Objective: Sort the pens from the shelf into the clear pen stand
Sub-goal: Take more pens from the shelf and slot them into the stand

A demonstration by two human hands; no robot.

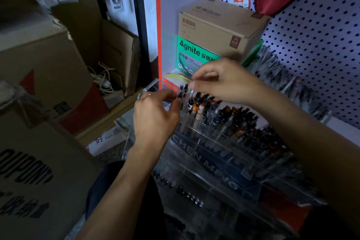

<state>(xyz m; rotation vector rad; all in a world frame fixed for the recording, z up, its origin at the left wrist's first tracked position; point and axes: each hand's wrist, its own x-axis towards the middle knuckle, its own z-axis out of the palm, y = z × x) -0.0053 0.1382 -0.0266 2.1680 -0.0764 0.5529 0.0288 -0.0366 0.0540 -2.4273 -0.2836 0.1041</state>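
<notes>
Step in hand: seating small bunch of clear-barrelled black-tipped pens (182, 91) into far-left compartment of clear tiered acrylic pen stand (216, 154). Left hand (155, 115) pinches bunch near tops, fingers curled round barrels. Right hand (224, 82) over tops, fingertips drawn narrow; whether pinching pen, cannot tell. Next move likely calls for easing barrels straight down, then releasing. Stand lettering reads "CHEN MING". Green box (191, 54) far behind reads "Agnite".
</notes>
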